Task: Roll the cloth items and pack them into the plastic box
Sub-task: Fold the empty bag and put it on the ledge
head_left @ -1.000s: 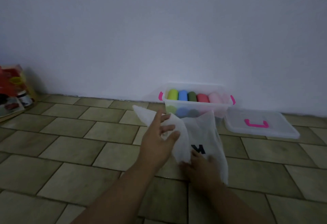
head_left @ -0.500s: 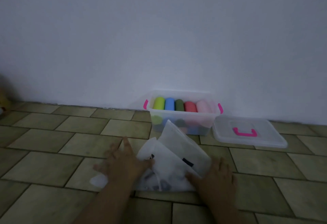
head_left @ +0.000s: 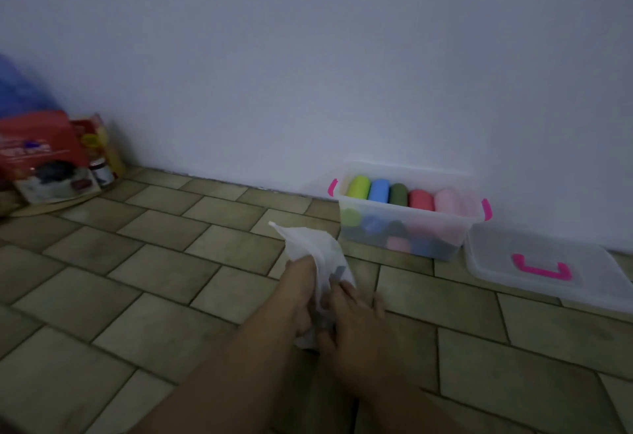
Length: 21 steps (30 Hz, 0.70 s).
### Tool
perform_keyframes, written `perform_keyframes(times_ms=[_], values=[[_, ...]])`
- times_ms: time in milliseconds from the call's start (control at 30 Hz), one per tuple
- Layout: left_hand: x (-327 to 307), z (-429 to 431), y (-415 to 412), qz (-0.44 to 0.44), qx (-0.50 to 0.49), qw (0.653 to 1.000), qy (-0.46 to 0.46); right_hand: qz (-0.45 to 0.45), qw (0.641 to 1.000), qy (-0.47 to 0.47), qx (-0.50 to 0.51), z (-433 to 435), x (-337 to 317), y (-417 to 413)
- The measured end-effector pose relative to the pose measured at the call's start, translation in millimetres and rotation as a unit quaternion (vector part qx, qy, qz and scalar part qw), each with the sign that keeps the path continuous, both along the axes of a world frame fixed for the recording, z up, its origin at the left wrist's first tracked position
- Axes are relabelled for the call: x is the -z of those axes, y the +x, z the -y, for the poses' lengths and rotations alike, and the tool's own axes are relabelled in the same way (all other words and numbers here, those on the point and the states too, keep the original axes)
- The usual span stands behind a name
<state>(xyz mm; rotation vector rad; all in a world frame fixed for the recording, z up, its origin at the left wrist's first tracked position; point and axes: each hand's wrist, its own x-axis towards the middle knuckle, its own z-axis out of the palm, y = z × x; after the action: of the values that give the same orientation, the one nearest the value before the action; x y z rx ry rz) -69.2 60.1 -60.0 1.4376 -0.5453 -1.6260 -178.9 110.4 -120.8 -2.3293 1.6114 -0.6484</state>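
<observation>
Both hands are clamped on a thin white cloth [head_left: 317, 255], the left hand [head_left: 301, 291] and right hand [head_left: 356, 327] bunching its crinkled, limp fabric just above the matte tiled floor [head_left: 164, 262]. One loose corner pokes up in a soft peak. Beyond it, against the wall, sits the clear plastic box [head_left: 407, 214] with pink handles, holding smooth cylindrical rolls [head_left: 397, 192] in green, blue, red and pink. Its flat translucent lid [head_left: 548, 265] lies alongside.
</observation>
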Motion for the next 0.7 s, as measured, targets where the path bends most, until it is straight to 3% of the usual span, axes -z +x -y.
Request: perform_keyframes(times_ms=[67, 133, 200, 267, 300, 400, 433, 533, 700], values=[[3, -14, 14, -0.119, -0.019, 0.993, 0.006, -0.024, 0.999, 0.031, -0.015, 0, 8, -4], [7, -26, 17, -0.149, -0.017, 0.989, -0.011, -0.039, 0.997, 0.056, -0.046, -2, 13, -5], [26, -29, 12, 0.042, -0.037, 0.998, -0.021, -0.020, 0.993, 0.065, -0.095, -5, 13, 0], [40, -32, 11, 0.314, -0.034, 0.946, -0.074, 0.067, 0.985, 0.081, -0.136, -8, 12, 3], [46, -32, 16, 0.380, -0.035, 0.918, -0.104, 0.122, 0.977, 0.098, -0.142, -10, 11, 3], [53, -43, 43, 0.371, -0.031, 0.909, -0.187, 0.314, 0.939, 0.139, -0.033, -13, 5, -5], [52, -49, 57, 0.363, -0.041, 0.908, -0.204, 0.335, 0.935, 0.117, 0.020, -12, 5, -8], [45, -66, 116, 0.429, -0.103, 0.875, -0.200, 0.224, 0.971, 0.057, 0.063, -8, 1, -3], [44, -109, 221, 0.478, -0.226, 0.840, -0.122, -0.023, 0.995, 0.063, -0.074, -2, -6, 74]])
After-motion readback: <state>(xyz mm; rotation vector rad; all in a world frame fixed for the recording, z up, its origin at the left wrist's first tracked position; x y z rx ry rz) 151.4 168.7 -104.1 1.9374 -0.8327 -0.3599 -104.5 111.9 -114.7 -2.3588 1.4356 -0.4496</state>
